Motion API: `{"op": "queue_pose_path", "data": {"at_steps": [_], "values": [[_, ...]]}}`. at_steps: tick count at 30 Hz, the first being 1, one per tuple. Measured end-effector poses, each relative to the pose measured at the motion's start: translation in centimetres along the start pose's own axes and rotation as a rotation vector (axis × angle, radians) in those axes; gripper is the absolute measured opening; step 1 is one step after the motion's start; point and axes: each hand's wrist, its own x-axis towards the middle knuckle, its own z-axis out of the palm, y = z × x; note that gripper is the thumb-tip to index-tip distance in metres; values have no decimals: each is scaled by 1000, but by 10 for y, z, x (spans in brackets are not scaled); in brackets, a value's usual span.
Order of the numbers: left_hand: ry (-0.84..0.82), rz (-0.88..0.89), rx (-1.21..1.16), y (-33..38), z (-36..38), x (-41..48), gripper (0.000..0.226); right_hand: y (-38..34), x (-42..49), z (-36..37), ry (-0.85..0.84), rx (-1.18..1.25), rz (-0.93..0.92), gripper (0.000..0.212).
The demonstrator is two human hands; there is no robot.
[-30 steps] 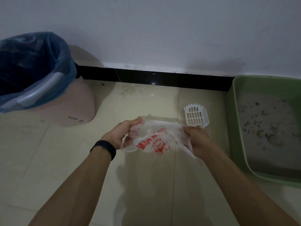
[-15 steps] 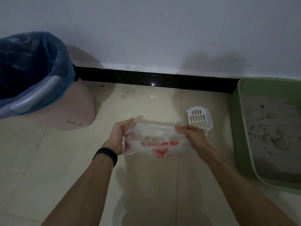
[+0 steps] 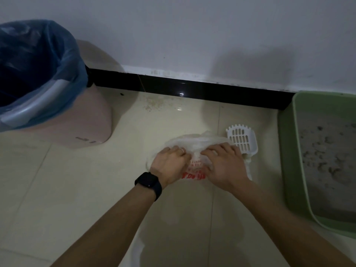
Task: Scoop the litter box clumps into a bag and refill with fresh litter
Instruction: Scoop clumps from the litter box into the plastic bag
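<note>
A thin white plastic bag with red print lies low over the floor tiles in the middle of the head view. My left hand grips its left side with curled fingers, and my right hand grips its right side; the two hands are close together. A white slotted litter scoop lies on the floor just right of the bag, its handle partly hidden behind my right hand. The green litter box stands at the right, holding grey litter with clumps.
A pink bin lined with a blue bag stands at the left. A black skirting strip and white wall close the back. Scattered grains lie on the tiles near the wall.
Both hands have lowered the bag toward the floor and drawn closer together, backs of the hands now up. The bag has bunched into a mound beside the scoop.
</note>
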Motion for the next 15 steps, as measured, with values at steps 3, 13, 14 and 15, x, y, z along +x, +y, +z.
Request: {"op": "queue_pose_path", "data": {"at_steps": [3, 13, 14, 15], "values": [[-212, -112, 106, -12, 0, 1, 89, 6, 0, 4, -230, -10, 28, 89], [-132, -72, 75, -30, -15, 2, 54, -13, 20, -11, -118, -86, -57, 69], [-20, -42, 119, -30, -13, 2, 50, -15, 23, -12, -4, -100, -102, 59], [86, -8, 176, -31, -11, 2, 47, -18, 25, -11, 93, -103, -138, 52]]}}
